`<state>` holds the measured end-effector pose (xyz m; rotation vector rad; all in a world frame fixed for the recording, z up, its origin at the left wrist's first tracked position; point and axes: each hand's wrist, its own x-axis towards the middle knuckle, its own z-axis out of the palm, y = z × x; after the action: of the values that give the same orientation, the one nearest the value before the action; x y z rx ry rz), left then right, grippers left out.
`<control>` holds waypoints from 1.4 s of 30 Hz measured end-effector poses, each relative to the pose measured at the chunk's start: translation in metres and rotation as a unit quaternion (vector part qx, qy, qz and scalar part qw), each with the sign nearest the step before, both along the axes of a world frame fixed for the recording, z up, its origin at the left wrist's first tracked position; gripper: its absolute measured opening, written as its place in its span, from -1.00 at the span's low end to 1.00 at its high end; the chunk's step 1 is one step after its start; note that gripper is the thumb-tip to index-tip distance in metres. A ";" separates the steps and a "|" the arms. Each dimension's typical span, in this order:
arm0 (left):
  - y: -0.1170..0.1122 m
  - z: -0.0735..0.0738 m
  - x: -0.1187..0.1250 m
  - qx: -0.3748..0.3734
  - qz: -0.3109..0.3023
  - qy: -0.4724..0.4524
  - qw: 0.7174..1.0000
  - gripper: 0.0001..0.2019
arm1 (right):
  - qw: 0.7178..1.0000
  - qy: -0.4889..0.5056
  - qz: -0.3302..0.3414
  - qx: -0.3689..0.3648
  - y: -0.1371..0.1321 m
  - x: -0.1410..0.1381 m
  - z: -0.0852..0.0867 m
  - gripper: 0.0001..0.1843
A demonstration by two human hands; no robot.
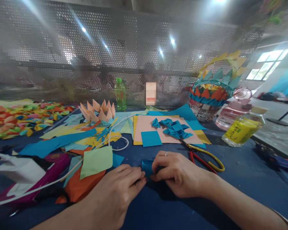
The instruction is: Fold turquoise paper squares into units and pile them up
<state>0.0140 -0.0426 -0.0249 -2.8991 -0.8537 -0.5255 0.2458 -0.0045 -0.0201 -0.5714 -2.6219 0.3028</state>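
A small piece of blue paper [147, 167], partly folded, is on the table between my two hands. My left hand [124, 183] presses its bunched fingertips on the paper's left edge. On the other side, my right hand [176, 174], with a ring, grips the paper between curled fingers and covers much of it. Just beyond lies a flat blue paper square [151, 139] on a pink sheet [146, 123]. Several folded blue paper pieces [177, 127] sit on that sheet too. Scissors [206, 156] with yellow and red handles rest right of it, blades toward the folded pieces.
Left are a purple power strip [55, 166] with a white plug [21, 171], a white cable, paper scraps and a peach paper ring [97, 111]. A green bottle [120, 94], a paper basket [206, 105] and a yellow-labelled bottle [243, 127] stand farther back, before a perforated screen [134, 41].
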 end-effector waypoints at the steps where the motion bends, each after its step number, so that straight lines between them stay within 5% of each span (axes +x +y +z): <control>1: -0.001 0.000 0.000 0.009 0.002 -0.002 1.000 -0.58 | 1.000 -0.003 0.000 0.005 0.000 0.000 0.000 -0.66; 10: -0.008 0.000 -0.007 0.050 0.000 0.078 0.996 -0.58 | 1.000 -0.001 -0.008 -0.006 0.001 0.003 -0.003 -0.69; 17: -0.006 0.005 -0.005 0.052 -0.010 0.011 0.999 -0.58 | 1.000 0.004 0.000 0.017 0.002 0.000 -0.002 -0.70; 24: 0.004 -0.006 0.004 -0.021 0.007 0.024 0.999 -0.52 | 0.999 0.011 0.004 0.035 0.003 0.001 -0.004 -0.72; 32: -0.002 -0.008 0.000 0.060 0.008 -0.002 0.998 -0.58 | 0.999 0.024 0.002 0.027 0.004 0.002 -0.005 -0.69; 36: -0.007 0.000 -0.001 0.067 0.020 0.021 0.997 -0.56 | 0.998 0.046 -0.019 0.034 0.007 0.003 -0.003 -0.57; 42: -0.003 0.005 -0.002 0.048 0.016 0.035 0.998 -0.56 | 0.997 -0.053 -0.053 0.004 0.007 0.002 0.001 -0.42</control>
<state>0.0124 -0.0454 -0.0199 -2.7955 -0.8394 -0.4456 0.2481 0.0030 -0.0193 -0.7400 -2.6796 0.2336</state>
